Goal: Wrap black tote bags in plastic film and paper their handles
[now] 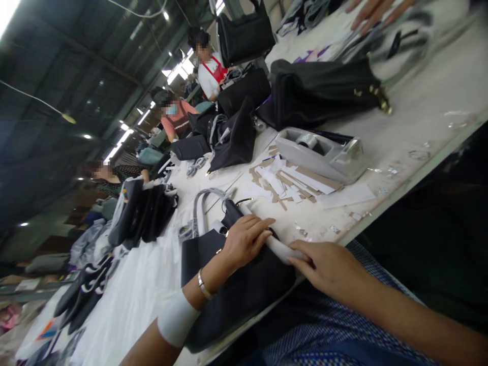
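Note:
A black handbag (244, 300) lies at the table's front edge before me. From it a handle arches up, in clear grey wrapping (196, 208). A white-wrapped handle (281, 249) runs across the bag's near right side. My right hand (328, 264) pinches its right end between thumb and fingers. Over the other end, my left hand (246, 241) is closed, fingers bent and pressed together, with its palm above the bag's top. The left fingers partly hide what lies under them. Small gold-coloured fittings show beside the left wrist.
A grey tape dispenser (324, 155) stands behind paper strips (290, 180). Black bags (320, 94) lie farther back, and a co-worker's hand (377, 12) is at top right. Black bag pieces (145, 211) stand at left near white sheeting (141, 284). Several people work beyond.

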The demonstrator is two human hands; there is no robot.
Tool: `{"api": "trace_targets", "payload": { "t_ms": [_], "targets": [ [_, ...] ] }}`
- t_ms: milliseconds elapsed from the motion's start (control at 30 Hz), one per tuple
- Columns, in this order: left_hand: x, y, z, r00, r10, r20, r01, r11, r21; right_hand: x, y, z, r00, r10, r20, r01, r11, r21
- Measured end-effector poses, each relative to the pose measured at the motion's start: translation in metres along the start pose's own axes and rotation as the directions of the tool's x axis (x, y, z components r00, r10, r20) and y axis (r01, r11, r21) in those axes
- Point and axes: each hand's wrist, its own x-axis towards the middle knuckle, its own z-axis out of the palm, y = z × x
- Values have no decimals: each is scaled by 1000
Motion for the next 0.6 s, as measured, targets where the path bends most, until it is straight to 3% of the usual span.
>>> {"api": "trace_targets", "payload": {
  "t_ms": [167, 300, 400, 467, 600],
  "targets": [
    [-12, -11, 22, 953, -24, -302, -42, 977, -208, 13, -7, -2, 990, -137, 11, 134, 977, 165],
    [-17, -9, 26, 905, -34, -425, -79, 966, -246, 24, -8, 2, 977, -213, 27, 198, 941, 275],
    [-18, -9, 25, 888, -10, -460, -109, 967, -230, 32, -7, 1, 965, -196, 173, 119, 919, 377],
    [-18, -9, 25, 886, 5, -463, -123, 967, -224, 36, -7, 0, 961, -114, 252, -9, 897, 442],
    [-17, -8, 26, 884, 35, -467, -140, 971, -193, 45, -9, 6, 957, 64, 283, -212, 820, 532]
  ]
}}
